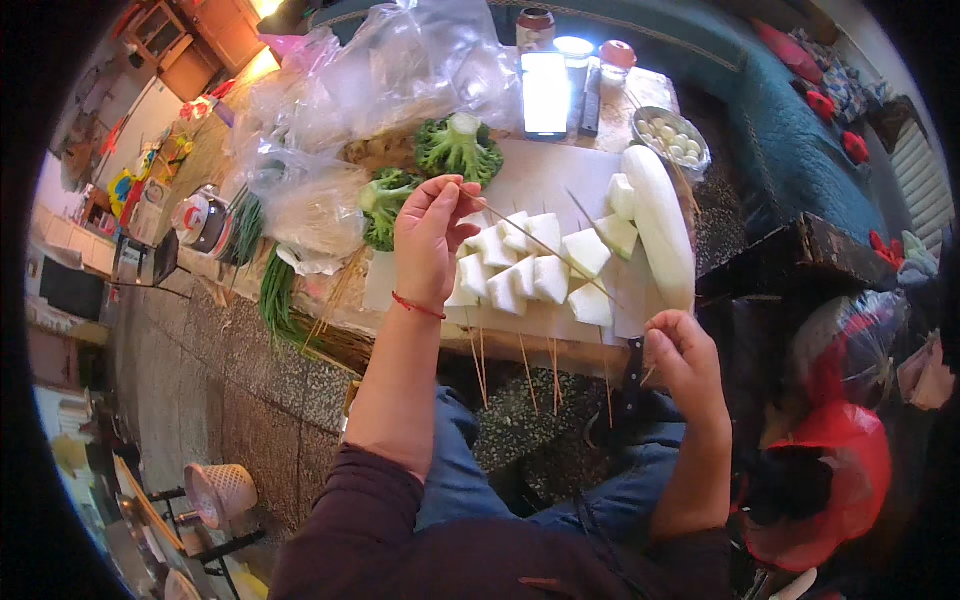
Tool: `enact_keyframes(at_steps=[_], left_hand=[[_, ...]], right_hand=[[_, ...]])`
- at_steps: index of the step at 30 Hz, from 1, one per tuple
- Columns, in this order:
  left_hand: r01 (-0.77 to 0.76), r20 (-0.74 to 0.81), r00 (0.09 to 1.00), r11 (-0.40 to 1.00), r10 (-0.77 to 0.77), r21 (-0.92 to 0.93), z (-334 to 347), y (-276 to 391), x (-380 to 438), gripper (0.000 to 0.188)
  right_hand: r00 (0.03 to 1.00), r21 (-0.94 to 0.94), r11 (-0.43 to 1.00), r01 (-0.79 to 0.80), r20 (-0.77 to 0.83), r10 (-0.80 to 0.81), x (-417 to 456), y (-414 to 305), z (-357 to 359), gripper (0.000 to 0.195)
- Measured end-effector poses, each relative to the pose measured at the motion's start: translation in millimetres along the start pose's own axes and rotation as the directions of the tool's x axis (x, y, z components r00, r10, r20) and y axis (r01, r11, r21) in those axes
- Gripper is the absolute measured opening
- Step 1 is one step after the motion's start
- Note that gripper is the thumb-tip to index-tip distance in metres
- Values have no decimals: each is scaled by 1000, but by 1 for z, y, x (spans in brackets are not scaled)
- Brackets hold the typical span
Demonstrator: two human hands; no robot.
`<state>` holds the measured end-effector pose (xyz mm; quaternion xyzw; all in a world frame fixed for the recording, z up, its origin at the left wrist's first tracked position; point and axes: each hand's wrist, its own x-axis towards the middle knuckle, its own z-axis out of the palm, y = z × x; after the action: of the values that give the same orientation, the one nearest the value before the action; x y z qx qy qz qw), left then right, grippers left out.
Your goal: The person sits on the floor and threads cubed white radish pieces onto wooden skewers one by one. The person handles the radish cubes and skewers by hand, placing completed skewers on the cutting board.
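Note:
My left hand (439, 225) pinches the end of a thin wooden skewer (540, 244), which slants down to the right above several white vegetable chunks (517, 277). Those chunks lie on a pale cutting board (532, 169), and skewers stick out from some of them past the table's front edge. At the board's right, my right hand (679, 349) has its fingertips together on a small, thin stick-like piece, near a black knife handle (634, 364). A long peeled white radish (660, 225) rests along the board's right side, beside a few more chunks.
Broccoli (459, 146), plastic bags (420, 67) and green chives (277, 292) are on the table's left and back. A lit phone (545, 97), jars and a bowl of small white balls (670, 140) sit at the back right. A red plastic bag (847, 480) hangs at right.

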<state>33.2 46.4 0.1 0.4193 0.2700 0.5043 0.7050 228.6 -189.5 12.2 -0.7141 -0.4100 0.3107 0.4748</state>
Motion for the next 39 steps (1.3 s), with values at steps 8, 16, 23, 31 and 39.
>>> enact_keyframes(at_steps=[8,16,23,31,39], left_hand=[[-364,448,894,536,-29,762,29,-56,-4,57],[-480,371,834,-205,-409,853,117,-100,18,74],[-481,287,826,-342,-485,807,147,-118,34,65],[-546,441,833,-362,-335,756,118,-115,45,56],[-596,329,743,-353,-583,721,116,-75,21,70]], right_hand=[[946,-288,957,-14,-313,-80,22,43,-7,13],[913,-256,966,10,-391,-114,27,42,-10,16],[910,-43,999,-5,-414,-13,28,40,-19,16],[902,-71,997,43,-425,-69,26,44,-17,15],[928,-129,992,9,-367,-56,28,37,-14,15]])
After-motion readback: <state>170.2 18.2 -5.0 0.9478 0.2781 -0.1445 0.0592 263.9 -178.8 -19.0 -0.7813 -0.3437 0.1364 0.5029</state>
